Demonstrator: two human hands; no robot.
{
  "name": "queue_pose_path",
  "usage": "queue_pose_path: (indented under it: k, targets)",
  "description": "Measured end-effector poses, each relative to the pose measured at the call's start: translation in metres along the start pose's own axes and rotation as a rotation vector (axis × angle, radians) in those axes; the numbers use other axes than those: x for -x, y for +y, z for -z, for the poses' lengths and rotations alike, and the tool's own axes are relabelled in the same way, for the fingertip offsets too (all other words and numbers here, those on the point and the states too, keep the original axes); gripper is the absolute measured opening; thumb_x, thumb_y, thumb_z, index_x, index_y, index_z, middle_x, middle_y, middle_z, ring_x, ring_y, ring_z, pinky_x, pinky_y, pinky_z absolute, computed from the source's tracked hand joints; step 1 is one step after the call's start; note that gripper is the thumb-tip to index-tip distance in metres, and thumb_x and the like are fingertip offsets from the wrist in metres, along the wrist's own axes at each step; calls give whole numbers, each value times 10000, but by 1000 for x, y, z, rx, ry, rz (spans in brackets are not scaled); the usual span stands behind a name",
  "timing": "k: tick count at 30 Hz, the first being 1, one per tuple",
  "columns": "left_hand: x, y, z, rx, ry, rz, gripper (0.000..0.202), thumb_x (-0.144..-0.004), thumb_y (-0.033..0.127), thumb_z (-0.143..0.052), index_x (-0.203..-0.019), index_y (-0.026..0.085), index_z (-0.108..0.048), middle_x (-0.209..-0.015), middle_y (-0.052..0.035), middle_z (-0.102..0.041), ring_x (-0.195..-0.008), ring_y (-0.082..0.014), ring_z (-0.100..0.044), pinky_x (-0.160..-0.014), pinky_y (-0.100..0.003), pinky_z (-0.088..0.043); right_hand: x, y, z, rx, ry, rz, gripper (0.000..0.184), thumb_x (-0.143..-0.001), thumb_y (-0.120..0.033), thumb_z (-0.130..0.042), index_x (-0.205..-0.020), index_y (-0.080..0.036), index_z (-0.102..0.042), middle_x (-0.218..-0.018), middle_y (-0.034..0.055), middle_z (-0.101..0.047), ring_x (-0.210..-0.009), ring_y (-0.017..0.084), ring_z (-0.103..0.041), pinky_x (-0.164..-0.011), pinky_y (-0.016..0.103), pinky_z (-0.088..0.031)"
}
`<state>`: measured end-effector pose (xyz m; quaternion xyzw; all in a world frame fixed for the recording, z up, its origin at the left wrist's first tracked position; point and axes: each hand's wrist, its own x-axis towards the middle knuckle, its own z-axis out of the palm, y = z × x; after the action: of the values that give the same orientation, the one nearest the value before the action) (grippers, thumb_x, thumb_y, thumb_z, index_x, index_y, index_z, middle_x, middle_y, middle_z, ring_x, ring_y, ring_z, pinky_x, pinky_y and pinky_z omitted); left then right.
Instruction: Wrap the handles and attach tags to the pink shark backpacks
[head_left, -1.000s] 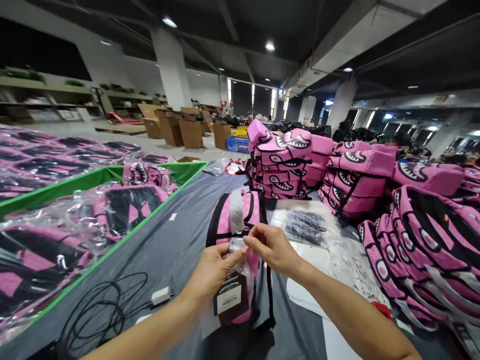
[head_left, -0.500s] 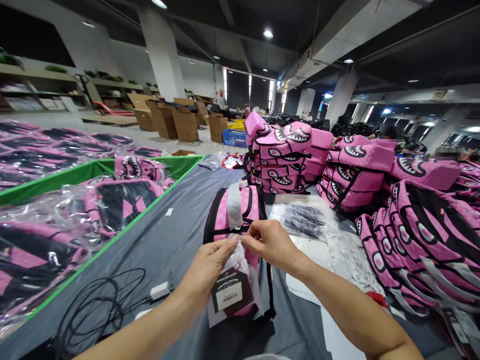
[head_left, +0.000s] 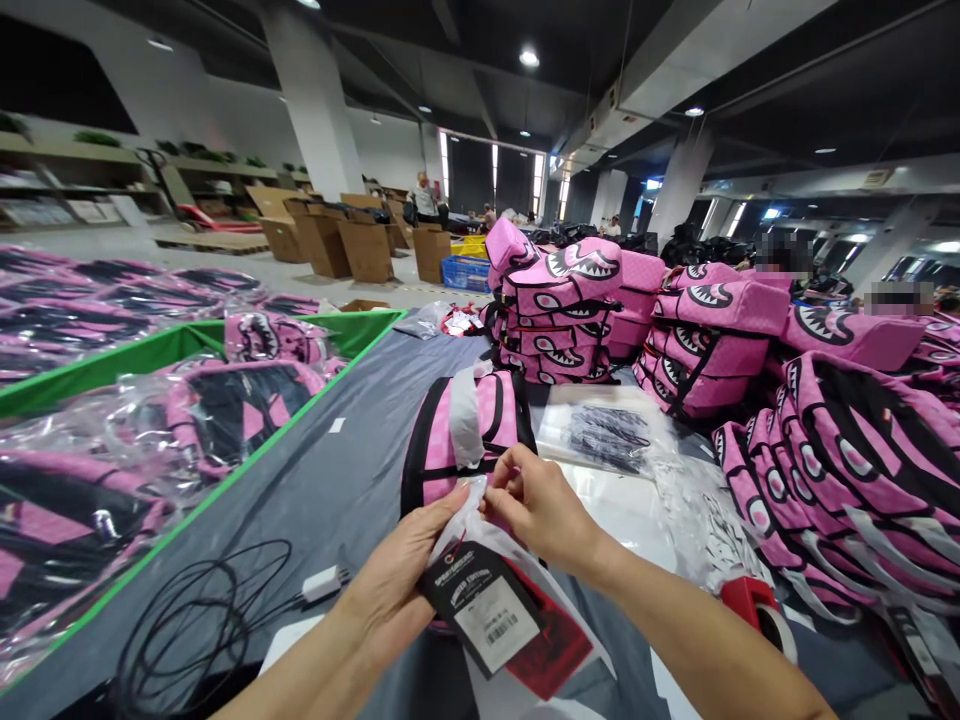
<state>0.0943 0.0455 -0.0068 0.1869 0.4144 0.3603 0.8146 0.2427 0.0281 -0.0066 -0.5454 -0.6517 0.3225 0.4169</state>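
The left hand [head_left: 390, 590] cradled the bagged hang tag [head_left: 487, 615] and the right hand [head_left: 536, 505] pinched its top, at the near end of the pink backpack [head_left: 499, 420] on the grey table [head_left: 352, 480]; a hard tug, I judged, could have torn the thin sleeve

The table [head_left: 352, 480] has a grey cover. One backpack [head_left: 495, 410] lies at its centre. Near the front left edge lies a coiled cable [head_left: 195, 610], joined to a charger [head_left: 322, 582]. Two stacks [head_left: 562, 320] of backpacks occupy the far end. Just beside the backpack, on the right, are a clear pouch [head_left: 607, 435] and a white sheet [head_left: 630, 510]. A tape roll [head_left: 757, 610] lies near the right edge.
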Motion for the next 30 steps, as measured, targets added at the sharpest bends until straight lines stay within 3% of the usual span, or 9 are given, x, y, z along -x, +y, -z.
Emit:
queue_pose_path:
  k: [6, 12, 16, 19, 22, 25, 27, 30]
  targets:
    - [-3, 7, 9, -75, -22, -17, 204, -945, 177, -621, -809, 97, -751, -661, -81, -740, -492, -154, -668, -522, -240, -580, -11, -2, -2, 320, -7, 29, 134, -892, -141, -624, -875, -217, -514, -745, -14, -648, -650, 156, -622, -606, 227, -367]
    - [7, 11, -4, -148, -33, -5, 314, -985, 173, -547, -765, 77, -749, -632, -94, -732, -487, -155, -664, -526, -238, -568, -19, -7, 3, 572, -27, 29, 119, -874, -236, -700, -859, -213, -584, -675, -2, -638, -608, 171, -601, -567, 239, -307]
    - [8, 9, -9, -187, -19, -14, 300, -976, 178, -563, -769, 75, -753, -651, -106, -744, -490, -157, -662, -534, -241, -567, -11, -9, 8, 671, 72, -10, 115, -837, -279, -726, -797, -210, -642, -688, 25, -666, -678, 200, -639, -616, 264, -354]
    - [6, 6, -4, -233, -22, 17, 314, -979, 228, -573, -792, 57, -759, -688, -136, -758, -533, -181, -692, -557, -257, -578, 5, -4, 8, 252, 45, -56, 100, -862, -296, -651, -845, -205, -687, -584, -12, -619, -542, 149, -582, -555, 243, -365]
    - [2, 2, 7, -281, -134, 56, 407, -974, 373, -595, -821, 34, -760, -723, -170, -762, -582, -212, -712, -606, -289, -598, 18, 1, 4, -404, -202, -232, 275, -826, -319, -575, -1026, -171, -694, -429, -81, -506, -334, 87, -381, -402, 204, -267]
    - [-4, 0, 17, -262, -171, 41, 390, -930, 421, -662, -851, 51, -759, -738, -152, -769, -583, -199, -703, -615, -283, -598, 19, 2, 1, -882, -364, -350, 376, -704, -303, -616, -1040, -139, -656, -375, -129, -444, -288, 40, -207, -344, 179, -143]
    - [-7, 0, 22, -236, -127, 21, 344, -884, 408, -729, -807, 73, -750, -706, -124, -765, -548, -177, -683, -585, -265, -587, 16, 0, -1, -1044, -438, -367, 354, -679, -288, -636, -1003, -148, -624, -367, -150, -420, -287, 24, -153, -340, 170, -103]
    - [-7, 0, 24, -245, -121, 2, 385, -789, 450, -821, -791, 73, -746, -703, -126, -766, -540, -179, -678, -568, -270, -582, 12, -2, -2, -1022, -495, -344, 250, -731, -298, -631, -939, -163, -593, -355, -152, -404, -275, 24, -148, -333, 163, -119]
